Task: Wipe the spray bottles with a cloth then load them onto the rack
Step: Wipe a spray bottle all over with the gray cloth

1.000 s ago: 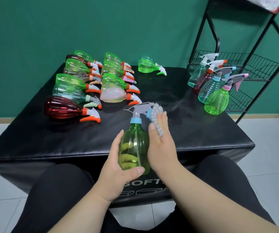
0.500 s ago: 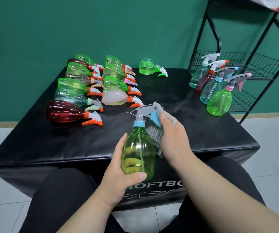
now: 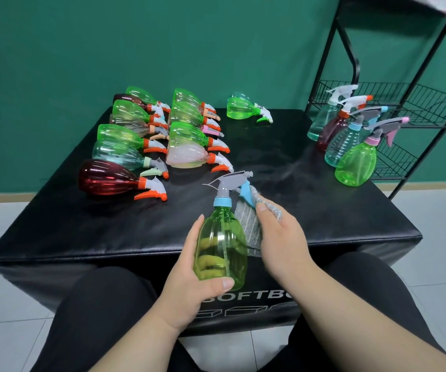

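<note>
My left hand (image 3: 189, 280) grips a yellow-green spray bottle (image 3: 220, 248) upright by its lower body, in front of me over the near edge of the black table (image 3: 82, 232). Its head is grey with a blue collar and blue trigger. My right hand (image 3: 281, 242) holds a grey-white cloth (image 3: 248, 226) against the bottle's right side, fingers pointing up toward the trigger. Several more bottles (image 3: 125, 157), green, pale and dark red, lie in rows at the table's left. One green bottle (image 3: 243, 107) lies alone at the back.
Several upright bottles (image 3: 350, 140) stand at the table's right edge, the front one green (image 3: 356, 165). A black wire rack (image 3: 415, 108) stands right of the table against the green wall. My dark-trousered legs lie under my arms. White tiled floor surrounds the table.
My right hand with the cloth slid from the bottle's front round to its right side and down a little. The left hand kept its grip on the bottle.
</note>
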